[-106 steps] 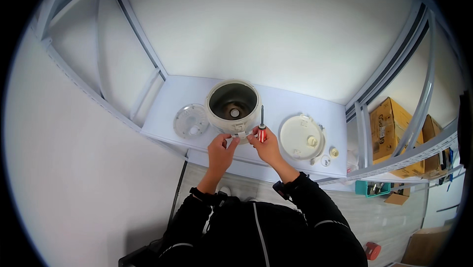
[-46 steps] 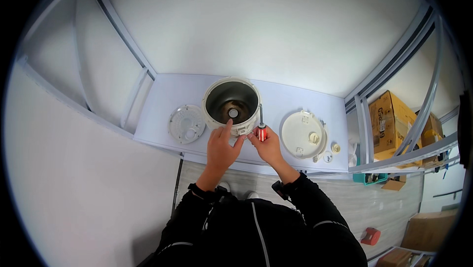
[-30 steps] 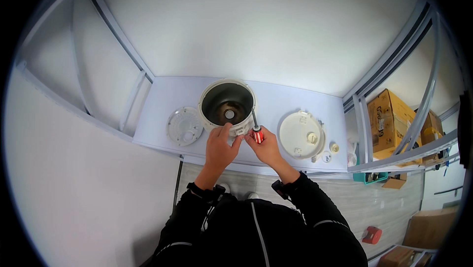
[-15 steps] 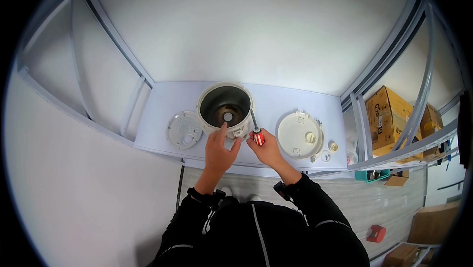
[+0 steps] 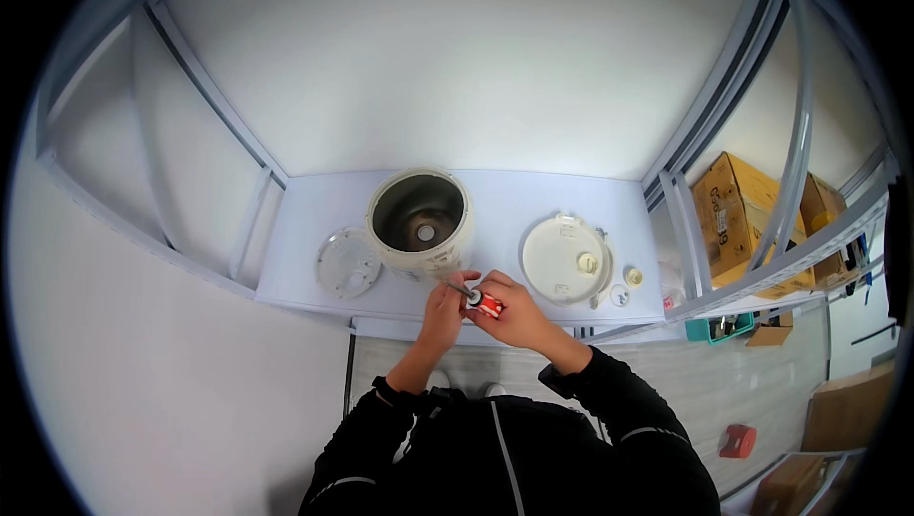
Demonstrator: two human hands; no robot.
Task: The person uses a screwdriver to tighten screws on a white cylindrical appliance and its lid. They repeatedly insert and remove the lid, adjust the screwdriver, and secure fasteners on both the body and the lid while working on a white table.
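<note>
My right hand (image 5: 519, 316) is wrapped round the red handle of a screwdriver (image 5: 488, 304), whose metal shaft points up and left to the front of a white rice cooker body (image 5: 462, 245). My left hand (image 5: 441, 318) has its fingers closed about the shaft, close to the cooker's front wall; its fingertips are partly hidden. The cooker body leans a little, its dark inside facing up, with a small round disc (image 5: 426, 232) at the bottom. Whether the screwdriver tip touches the cooker I cannot tell.
A clear round cover (image 5: 348, 264) lies left of the cooker on the white table (image 5: 495, 194). On the right rest a white round lid (image 5: 552, 259) and small round parts (image 5: 633, 276). Cardboard boxes (image 5: 733, 221) stand beyond the frame post at right. A red stool (image 5: 738, 441) is on the floor.
My left hand has come away from the cooker's opening to the screwdriver shaft. The screwdriver has swung from upright to slanting left and moved nearer me. The cooker now leans more.
</note>
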